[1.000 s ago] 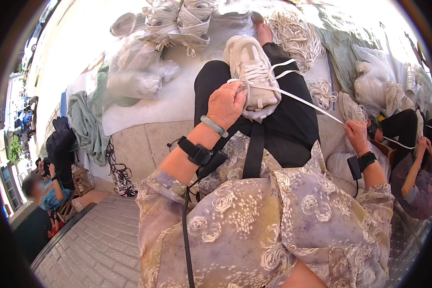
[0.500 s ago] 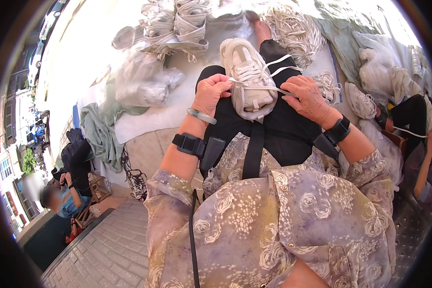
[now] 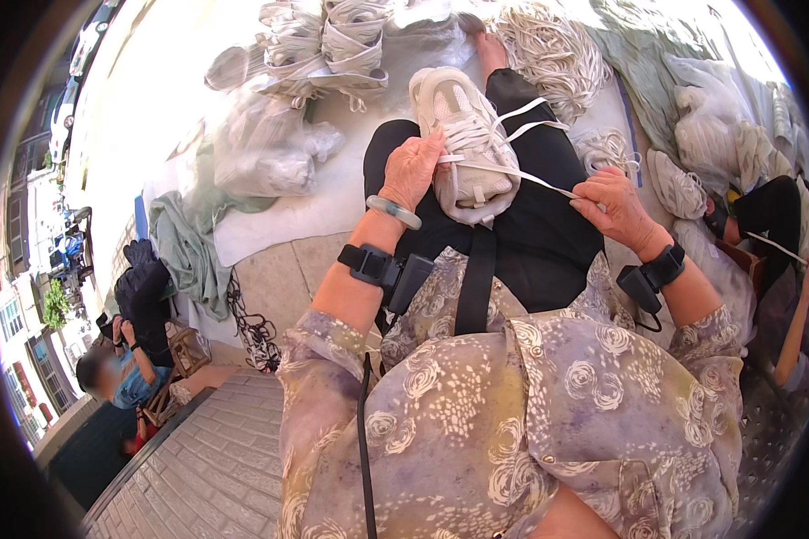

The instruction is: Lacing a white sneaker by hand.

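A beige-white sneaker (image 3: 476, 184) rests on my lap, toe pointing away, its laces partly threaded. My left hand (image 3: 412, 169) is closed against the shoe's left side, with a short stretch of lace showing at its fingers; the fingertips are partly hidden. Out to the right, my right hand (image 3: 613, 207) pinches the end of a white shoelace (image 3: 535, 180), which runs taut from the shoe's heel opening. Other loose lace ends stick out to the right of the shoe's tongue area.
Ahead lie a heap of white laces (image 3: 557, 63) and stacked sneakers (image 3: 355, 54). Plastic-wrapped shoes (image 3: 265, 148) sit at front left. A smaller lace bundle (image 3: 602, 148) and another shoe (image 3: 676, 186) lie to the right. Other people sit at far left and far right.
My right hand has moved right and slightly down, drawing the lace out longer and tighter. My left hand has shifted up and slightly right, closer against the shoe.
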{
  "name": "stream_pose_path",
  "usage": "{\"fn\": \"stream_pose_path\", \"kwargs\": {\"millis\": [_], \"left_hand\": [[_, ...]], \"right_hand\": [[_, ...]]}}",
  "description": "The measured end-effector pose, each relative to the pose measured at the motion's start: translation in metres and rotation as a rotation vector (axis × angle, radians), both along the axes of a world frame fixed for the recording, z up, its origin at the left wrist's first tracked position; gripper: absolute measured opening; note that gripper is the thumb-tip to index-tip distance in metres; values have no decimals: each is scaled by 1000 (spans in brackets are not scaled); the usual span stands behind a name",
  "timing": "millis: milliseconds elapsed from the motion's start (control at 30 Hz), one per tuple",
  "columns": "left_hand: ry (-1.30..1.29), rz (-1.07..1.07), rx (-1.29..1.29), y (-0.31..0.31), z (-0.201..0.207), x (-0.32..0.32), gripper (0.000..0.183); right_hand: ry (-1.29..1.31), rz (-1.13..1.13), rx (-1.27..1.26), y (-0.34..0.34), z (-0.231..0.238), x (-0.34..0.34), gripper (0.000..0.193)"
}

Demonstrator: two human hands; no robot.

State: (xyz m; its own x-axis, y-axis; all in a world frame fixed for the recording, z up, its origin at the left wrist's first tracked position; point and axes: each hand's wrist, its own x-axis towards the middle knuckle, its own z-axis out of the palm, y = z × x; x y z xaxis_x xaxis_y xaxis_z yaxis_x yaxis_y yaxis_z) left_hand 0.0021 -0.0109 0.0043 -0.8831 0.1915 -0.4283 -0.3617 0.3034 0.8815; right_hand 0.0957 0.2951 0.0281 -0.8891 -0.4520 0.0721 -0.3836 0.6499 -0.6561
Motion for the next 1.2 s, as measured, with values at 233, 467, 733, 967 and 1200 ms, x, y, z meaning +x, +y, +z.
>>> {"fn": "stream_pose_path", "kwargs": {"millis": [233, 467, 733, 967, 1200], "left_hand": [[829, -92, -388, 22, 8, 7, 24], [1017, -246, -558, 56, 10, 15, 11], [949, -245, -625, 58, 10, 17, 12], [950, -258, -685, 59, 7, 19, 15], [966, -284, -731, 59, 7, 20, 15]], "right_hand": [[-119, -216, -235, -65, 8, -42, 19], [15, -265, -51, -95, -8, -59, 27], [-201, -307, 17, -94, 4, -66, 27], [-211, -227, 137, -100, 2, -81, 28], [-158, -119, 113, -100, -7, -77, 20]]}}
